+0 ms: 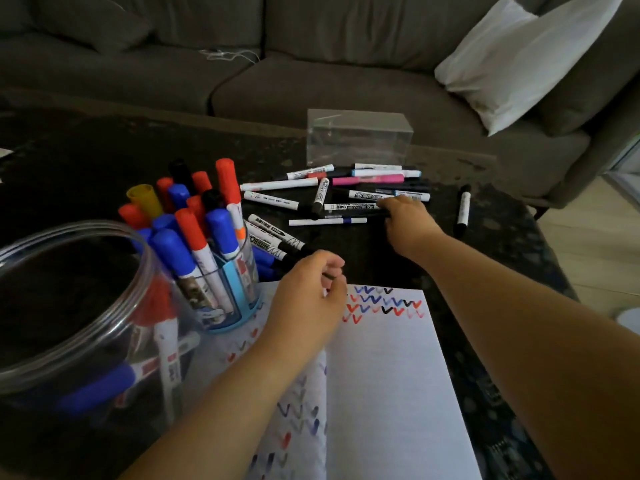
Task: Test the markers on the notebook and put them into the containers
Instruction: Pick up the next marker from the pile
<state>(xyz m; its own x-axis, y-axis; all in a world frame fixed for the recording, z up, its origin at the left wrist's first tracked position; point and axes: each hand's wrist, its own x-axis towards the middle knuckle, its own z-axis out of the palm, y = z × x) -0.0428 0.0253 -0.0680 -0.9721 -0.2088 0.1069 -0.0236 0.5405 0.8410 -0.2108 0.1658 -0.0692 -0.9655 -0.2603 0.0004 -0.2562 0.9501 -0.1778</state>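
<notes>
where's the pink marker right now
In the head view the pink marker lies flat in the loose marker pile, just in front of the clear box, beyond the right hand.

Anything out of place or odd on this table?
One black marker lies alone, right of the loose marker pile that the right hand reaches into. Otherwise nothing stands out.
</notes>
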